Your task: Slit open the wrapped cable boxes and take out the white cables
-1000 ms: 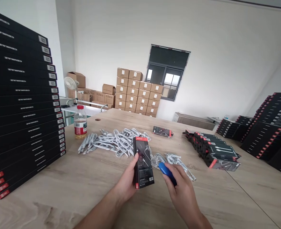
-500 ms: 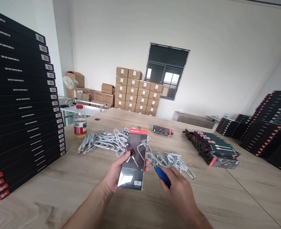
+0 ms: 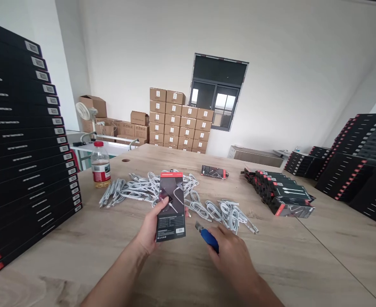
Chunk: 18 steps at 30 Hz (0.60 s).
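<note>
My left hand (image 3: 151, 226) is closed around a flat black and red cable box (image 3: 171, 213), its printed face turned up towards me. The thumb presses on the front, and fingertips show at the right edge. Closed in my right hand (image 3: 231, 249) is a blue utility knife (image 3: 209, 239), its metal tip pointing up and left, apart from the box. Just beyond both hands lie bundled grey-white cables (image 3: 140, 187) on the wooden table (image 3: 137, 273). Another bundle of cables (image 3: 232, 213) lies beyond the knife.
A drink bottle with a red cap (image 3: 101, 168) stands at the left beside a tall stack of black boxes (image 3: 18, 157). One cable box (image 3: 213, 172) lies farther back. A row of cable boxes (image 3: 280, 189) and more black stacks (image 3: 341, 175) are at right.
The box in my left hand is tilted differently, with less glare and its printed text showing. The knife has turned so that its metal tip shows. The camera view has shifted slightly.
</note>
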Available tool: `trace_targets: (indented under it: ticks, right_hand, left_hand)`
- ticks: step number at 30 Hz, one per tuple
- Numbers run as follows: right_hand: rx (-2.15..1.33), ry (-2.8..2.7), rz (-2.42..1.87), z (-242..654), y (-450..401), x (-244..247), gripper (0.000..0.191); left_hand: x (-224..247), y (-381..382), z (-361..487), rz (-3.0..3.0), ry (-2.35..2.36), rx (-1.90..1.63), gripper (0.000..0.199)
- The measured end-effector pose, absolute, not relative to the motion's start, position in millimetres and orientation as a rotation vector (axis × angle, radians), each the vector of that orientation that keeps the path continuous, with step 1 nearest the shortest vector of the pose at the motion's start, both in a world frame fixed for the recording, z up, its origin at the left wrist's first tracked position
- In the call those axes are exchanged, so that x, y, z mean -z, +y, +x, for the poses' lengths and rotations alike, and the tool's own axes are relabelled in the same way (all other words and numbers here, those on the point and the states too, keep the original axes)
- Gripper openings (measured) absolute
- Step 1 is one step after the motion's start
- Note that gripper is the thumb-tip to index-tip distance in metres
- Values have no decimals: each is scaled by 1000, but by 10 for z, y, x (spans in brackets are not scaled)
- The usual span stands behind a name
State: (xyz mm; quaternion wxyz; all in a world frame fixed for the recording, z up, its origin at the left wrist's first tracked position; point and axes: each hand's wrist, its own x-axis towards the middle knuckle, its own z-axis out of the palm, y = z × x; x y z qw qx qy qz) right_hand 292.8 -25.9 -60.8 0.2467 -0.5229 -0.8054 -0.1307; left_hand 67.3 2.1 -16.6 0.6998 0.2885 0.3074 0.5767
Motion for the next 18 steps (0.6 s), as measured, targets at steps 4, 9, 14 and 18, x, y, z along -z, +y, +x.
trace_targets:
  ticks: [4,9,14,18]
  right_hand:
    - [278,-2217,-1439,2913,-279,585,24]
    - [193,-2213,-1489,2893,-308,568,23]
    - [31,-2225,-1507,2890,-317,604,15]
    - [-407,-1948,-1312,2892,-288,560,15]
  left_hand:
    - [118,7,651,598,564,-1292,37]
    - [121,-24,596,557,420,-1132,56]
    - [160,-30,571,584,249,-1061,66]
    - [199,-40,636,610,273,-974,68]
